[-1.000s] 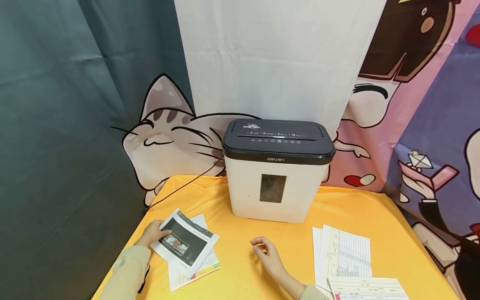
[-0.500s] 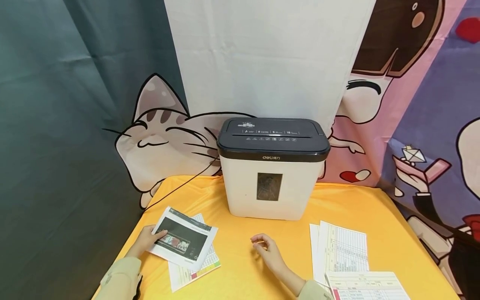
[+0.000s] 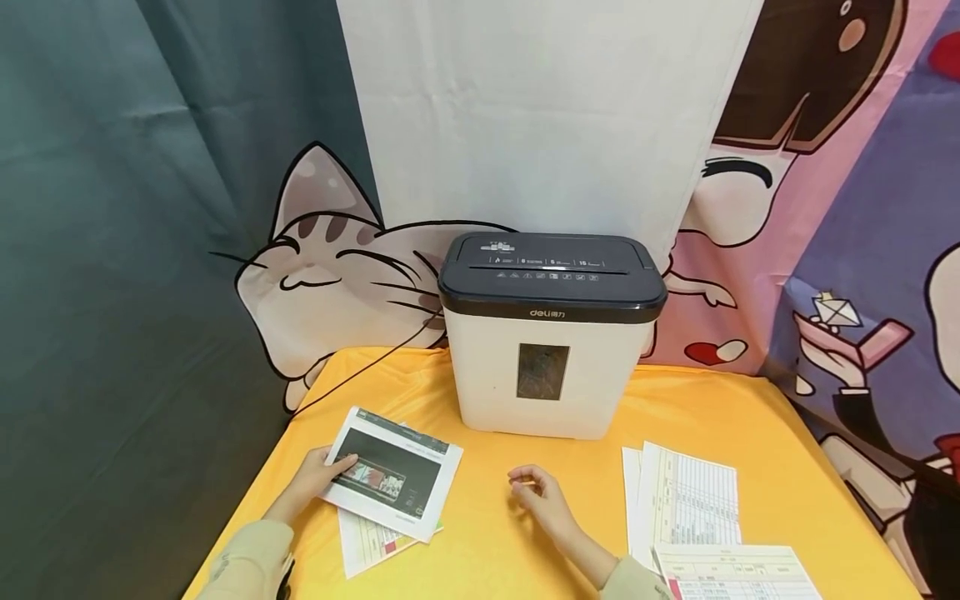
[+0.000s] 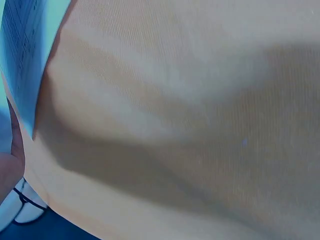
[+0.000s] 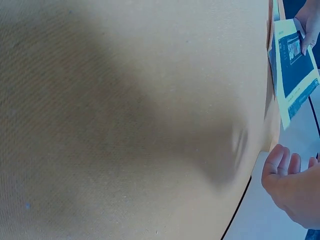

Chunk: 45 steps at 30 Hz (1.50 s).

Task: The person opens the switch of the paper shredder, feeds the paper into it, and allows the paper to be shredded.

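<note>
My left hand (image 3: 315, 475) pinches a printed sheet (image 3: 393, 471) by its left edge, thumb on top and the other fingers hidden beneath. A dark picture fills most of that sheet. Under it, on the table, lies another paper (image 3: 367, 542) with a printed table and a coloured strip, mostly covered. My right hand (image 3: 547, 504) hovers over the cloth with loosely bent fingers and holds nothing. In the right wrist view, the right hand (image 5: 295, 185) appears at the lower right, apart from the sheet (image 5: 297, 65). Behind both hands stands a white paper shredder (image 3: 555, 333) with a dark slotted lid.
Several printed forms (image 3: 690, 500) lie at the right of the yellow tablecloth (image 3: 525, 558). A black cord (image 3: 367, 371) runs from behind the shredder to the table's left edge. Cartoon-printed curtains (image 3: 307, 275) hang behind the table.
My left hand has drawn the printed sheet to the right and turned it slightly, covering more of the paper below. The right hand stays nearly in place.
</note>
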Each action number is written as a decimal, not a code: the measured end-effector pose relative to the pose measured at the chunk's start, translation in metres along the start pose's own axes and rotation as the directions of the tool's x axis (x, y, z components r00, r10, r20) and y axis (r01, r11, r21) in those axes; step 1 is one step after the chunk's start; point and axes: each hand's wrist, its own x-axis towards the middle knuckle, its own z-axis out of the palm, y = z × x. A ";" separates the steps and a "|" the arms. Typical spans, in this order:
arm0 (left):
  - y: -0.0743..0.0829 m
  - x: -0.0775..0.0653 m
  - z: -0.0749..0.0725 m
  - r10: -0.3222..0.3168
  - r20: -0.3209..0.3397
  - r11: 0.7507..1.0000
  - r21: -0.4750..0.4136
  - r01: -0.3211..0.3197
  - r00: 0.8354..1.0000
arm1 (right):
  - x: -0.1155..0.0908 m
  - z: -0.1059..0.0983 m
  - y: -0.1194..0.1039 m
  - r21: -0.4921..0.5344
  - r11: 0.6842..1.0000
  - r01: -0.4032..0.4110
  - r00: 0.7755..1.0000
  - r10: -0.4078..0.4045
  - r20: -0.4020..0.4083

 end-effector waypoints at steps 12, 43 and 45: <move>0.030 -0.011 0.027 -0.048 -0.077 0.993 -0.108 0.040 0.996 | -0.002 -0.006 0.001 0.011 0.990 0.142 0.990 -0.142 -0.003; 0.110 -0.059 0.086 0.017 -0.050 0.903 -0.428 -0.037 0.999 | 0.012 -0.018 -0.023 0.185 0.979 -0.091 0.996 0.091 0.009; 0.115 -0.061 0.091 0.029 -0.041 0.896 -0.441 -0.044 0.999 | 0.013 -0.021 -0.027 0.202 0.976 -0.083 0.996 0.077 0.036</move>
